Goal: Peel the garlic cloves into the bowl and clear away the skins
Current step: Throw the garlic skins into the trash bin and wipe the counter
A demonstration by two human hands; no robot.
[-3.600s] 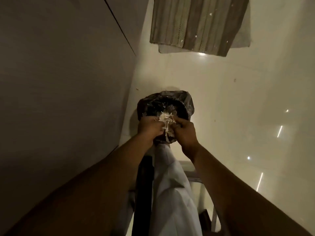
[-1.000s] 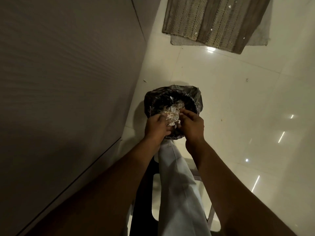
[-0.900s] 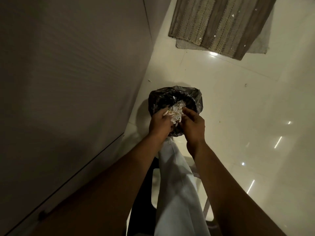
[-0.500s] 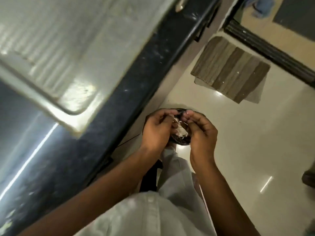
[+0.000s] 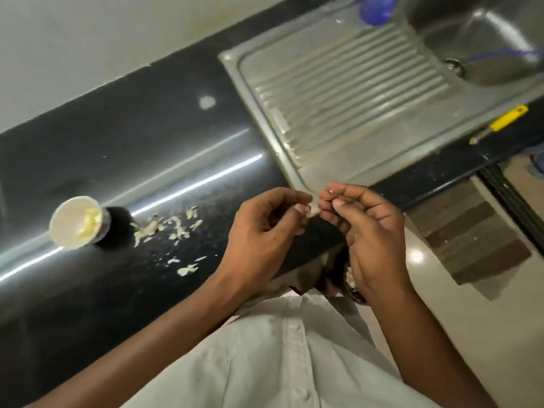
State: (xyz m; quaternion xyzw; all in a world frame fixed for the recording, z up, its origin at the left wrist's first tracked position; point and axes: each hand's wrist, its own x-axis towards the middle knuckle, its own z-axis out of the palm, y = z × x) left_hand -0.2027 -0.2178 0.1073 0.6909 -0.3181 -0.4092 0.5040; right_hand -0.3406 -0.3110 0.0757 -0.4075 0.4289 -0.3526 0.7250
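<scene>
Both hands have risen from the bin to the counter edge. Left hand and right hand meet fingertip to fingertip, fingers curled; whether they pinch a scrap is too blurred to tell. Pale papery garlic skins lie scattered on the black counter beside the small bowl of yellowish peeled cloves.

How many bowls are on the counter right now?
1. The small bowl, holding peeled garlic, stands on the black counter, just left of the scattered skins. More could sit beyond the frame's left edge.
</scene>
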